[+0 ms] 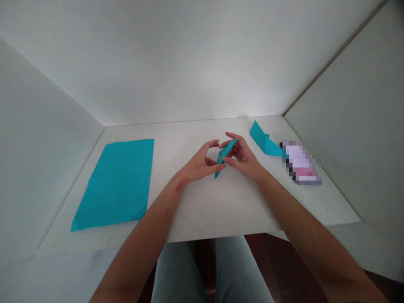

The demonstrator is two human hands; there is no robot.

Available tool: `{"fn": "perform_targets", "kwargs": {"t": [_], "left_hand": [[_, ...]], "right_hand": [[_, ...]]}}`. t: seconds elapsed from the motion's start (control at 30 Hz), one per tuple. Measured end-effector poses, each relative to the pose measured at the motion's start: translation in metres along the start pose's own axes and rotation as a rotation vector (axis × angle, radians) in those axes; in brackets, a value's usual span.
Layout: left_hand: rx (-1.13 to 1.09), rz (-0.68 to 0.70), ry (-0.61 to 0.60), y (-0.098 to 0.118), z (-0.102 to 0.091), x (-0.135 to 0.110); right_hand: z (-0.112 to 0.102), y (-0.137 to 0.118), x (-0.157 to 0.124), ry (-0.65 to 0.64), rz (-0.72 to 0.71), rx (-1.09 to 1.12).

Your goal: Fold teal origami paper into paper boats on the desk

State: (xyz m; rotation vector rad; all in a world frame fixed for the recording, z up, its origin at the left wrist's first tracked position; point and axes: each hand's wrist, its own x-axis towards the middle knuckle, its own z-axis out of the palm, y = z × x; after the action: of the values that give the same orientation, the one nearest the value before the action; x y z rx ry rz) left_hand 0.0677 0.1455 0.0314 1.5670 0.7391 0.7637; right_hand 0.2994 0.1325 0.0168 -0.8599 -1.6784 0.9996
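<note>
Between my two hands, above the middle of the white table, is a small folded piece of blue paper, tilted with one point up to the right and the other down to the left. My left hand pinches its lower part, thumb in front and forefinger arched above. With thumb and fingers, my right hand grips its upper part from the right; some of those fingers are hidden behind the paper. A folded blue paper boat rests on the table beyond my right hand. To the left lies a large creased blue sheet.
A phone, blurred out, lies at the right beside the paper boat's tip. White walls close in the white table at the back and both sides. My legs are below its front edge.
</note>
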Motion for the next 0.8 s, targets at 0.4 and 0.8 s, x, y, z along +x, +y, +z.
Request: {"fn": "perform_targets", "kwargs": {"t": [0.4,0.8], "left_hand": [[-0.041,0.050,0.000,-0.010,0.002,0.005],[-0.243,0.039,0.165,-0.005,-0.009,0.009]], "right_hand": [[-0.001,-0.004,-0.003,-0.032,-0.049,-0.133],[-0.006,0.007,0.001,0.088,0.055,-0.149]]}}
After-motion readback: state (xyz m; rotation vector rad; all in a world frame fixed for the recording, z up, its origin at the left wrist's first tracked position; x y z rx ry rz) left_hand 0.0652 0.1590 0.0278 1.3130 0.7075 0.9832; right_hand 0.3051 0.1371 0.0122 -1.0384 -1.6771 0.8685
